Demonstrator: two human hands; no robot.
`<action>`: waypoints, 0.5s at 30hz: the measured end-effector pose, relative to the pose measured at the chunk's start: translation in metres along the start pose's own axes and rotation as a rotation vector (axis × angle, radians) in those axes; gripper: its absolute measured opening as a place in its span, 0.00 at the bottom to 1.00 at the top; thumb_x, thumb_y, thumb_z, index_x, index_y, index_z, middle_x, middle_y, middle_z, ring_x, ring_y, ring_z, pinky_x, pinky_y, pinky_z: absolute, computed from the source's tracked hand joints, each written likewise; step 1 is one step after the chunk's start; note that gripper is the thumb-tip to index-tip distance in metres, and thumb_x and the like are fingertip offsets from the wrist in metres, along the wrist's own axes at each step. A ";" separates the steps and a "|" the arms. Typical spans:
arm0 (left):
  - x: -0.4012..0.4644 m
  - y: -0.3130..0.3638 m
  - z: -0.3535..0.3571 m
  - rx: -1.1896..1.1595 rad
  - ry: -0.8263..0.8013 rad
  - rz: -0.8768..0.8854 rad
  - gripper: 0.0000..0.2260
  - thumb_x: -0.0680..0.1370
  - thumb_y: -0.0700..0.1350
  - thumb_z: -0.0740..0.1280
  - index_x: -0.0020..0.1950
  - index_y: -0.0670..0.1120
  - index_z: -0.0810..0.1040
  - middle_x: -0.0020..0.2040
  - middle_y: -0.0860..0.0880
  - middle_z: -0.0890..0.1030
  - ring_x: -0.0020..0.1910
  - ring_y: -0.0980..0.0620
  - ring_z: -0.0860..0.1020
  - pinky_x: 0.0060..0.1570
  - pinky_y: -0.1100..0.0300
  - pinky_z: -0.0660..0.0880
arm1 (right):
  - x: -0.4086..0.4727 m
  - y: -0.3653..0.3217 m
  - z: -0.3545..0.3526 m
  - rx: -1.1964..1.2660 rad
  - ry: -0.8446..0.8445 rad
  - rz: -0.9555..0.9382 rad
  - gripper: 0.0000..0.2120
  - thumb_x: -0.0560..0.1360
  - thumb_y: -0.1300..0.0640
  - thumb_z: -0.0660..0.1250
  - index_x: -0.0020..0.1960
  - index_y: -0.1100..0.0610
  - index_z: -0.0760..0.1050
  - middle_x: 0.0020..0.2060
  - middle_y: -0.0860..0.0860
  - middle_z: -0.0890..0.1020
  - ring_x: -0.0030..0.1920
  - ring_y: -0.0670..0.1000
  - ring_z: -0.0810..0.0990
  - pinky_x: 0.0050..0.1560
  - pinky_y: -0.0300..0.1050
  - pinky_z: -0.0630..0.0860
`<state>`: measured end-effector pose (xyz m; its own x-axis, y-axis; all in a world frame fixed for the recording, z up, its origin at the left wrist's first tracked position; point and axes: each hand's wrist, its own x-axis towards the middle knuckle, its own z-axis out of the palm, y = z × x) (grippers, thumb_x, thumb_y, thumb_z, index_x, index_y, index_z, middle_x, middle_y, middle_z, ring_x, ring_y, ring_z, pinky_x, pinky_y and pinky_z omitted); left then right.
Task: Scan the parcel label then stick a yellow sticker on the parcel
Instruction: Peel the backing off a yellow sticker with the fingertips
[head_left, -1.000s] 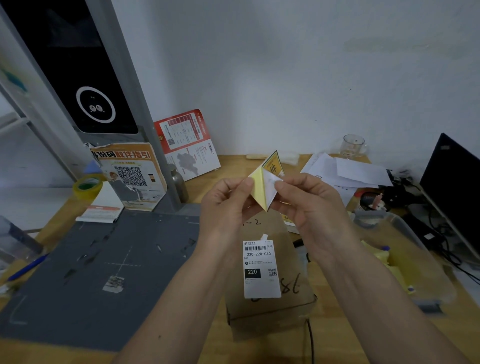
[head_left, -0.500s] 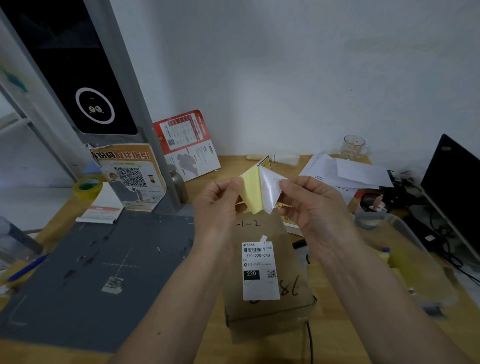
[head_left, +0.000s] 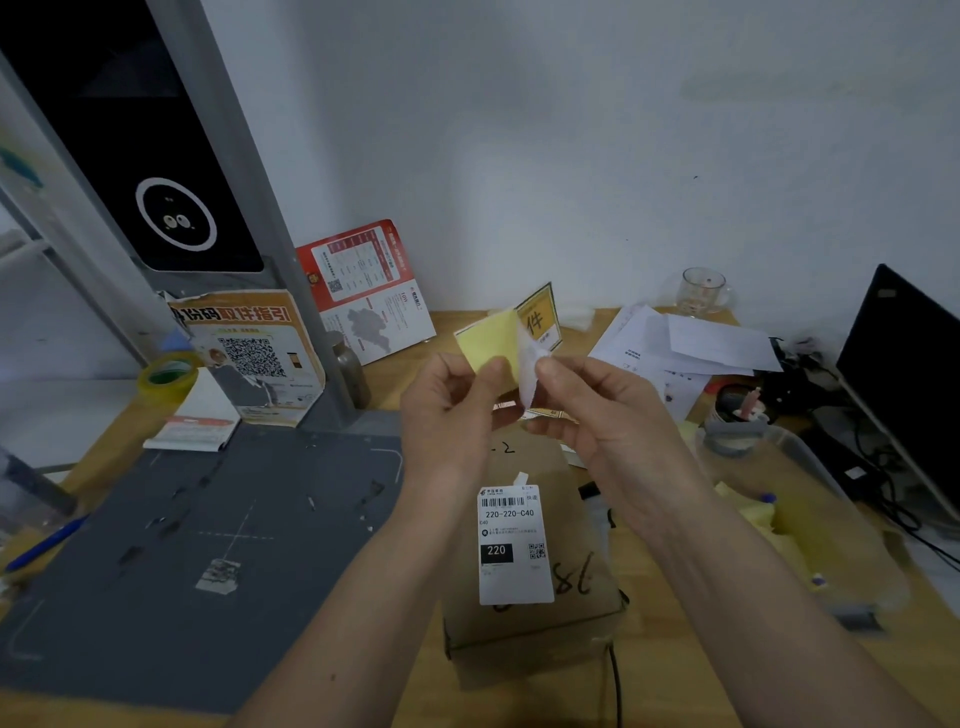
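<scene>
The parcel (head_left: 530, 561) lies on the worktop (head_left: 675, 675), label (head_left: 514, 543) up, no sticker on it yet. Above it, the left hand (head_left: 447, 415) pinches the yellow sticker (head_left: 491, 340); the right hand (head_left: 597, 410) grips its white backing (head_left: 530, 371), half peeled. Sticking remains.

Both hands are raised above the brown parcel (head_left: 535, 613) on the wooden table (head_left: 675, 675). The left hand (head_left: 447, 415) pinches the yellow sticker (head_left: 491, 340), the right hand (head_left: 597, 415) its white backing (head_left: 530, 374), partly peeled apart. The parcel label (head_left: 514, 545) faces up, reading 220-220-C40.
</scene>
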<state>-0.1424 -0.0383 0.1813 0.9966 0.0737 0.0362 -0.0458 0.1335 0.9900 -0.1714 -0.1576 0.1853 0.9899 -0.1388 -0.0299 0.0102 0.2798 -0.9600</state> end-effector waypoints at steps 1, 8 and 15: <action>0.000 0.000 0.000 0.010 0.017 0.021 0.04 0.77 0.38 0.67 0.47 0.36 0.76 0.43 0.44 0.83 0.41 0.50 0.84 0.38 0.59 0.81 | -0.001 0.000 0.000 0.018 -0.030 -0.003 0.18 0.68 0.50 0.73 0.51 0.62 0.81 0.47 0.57 0.84 0.47 0.52 0.81 0.46 0.45 0.79; -0.001 -0.003 -0.002 0.036 0.049 0.082 0.03 0.73 0.36 0.71 0.44 0.40 0.78 0.43 0.38 0.83 0.37 0.50 0.81 0.40 0.58 0.80 | -0.003 0.005 0.009 -0.423 0.047 -0.070 0.20 0.65 0.48 0.76 0.55 0.48 0.78 0.48 0.45 0.81 0.46 0.42 0.80 0.41 0.32 0.74; -0.003 -0.002 -0.006 0.111 0.011 0.099 0.09 0.74 0.39 0.70 0.42 0.54 0.83 0.44 0.45 0.85 0.45 0.45 0.83 0.50 0.50 0.80 | -0.003 0.007 0.009 -0.438 0.185 -0.161 0.06 0.71 0.56 0.71 0.40 0.59 0.80 0.35 0.51 0.80 0.35 0.45 0.74 0.37 0.37 0.72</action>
<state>-0.1452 -0.0327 0.1780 0.9867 0.0921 0.1337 -0.1356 0.0150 0.9906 -0.1727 -0.1465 0.1809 0.9385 -0.3246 0.1175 0.0612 -0.1786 -0.9820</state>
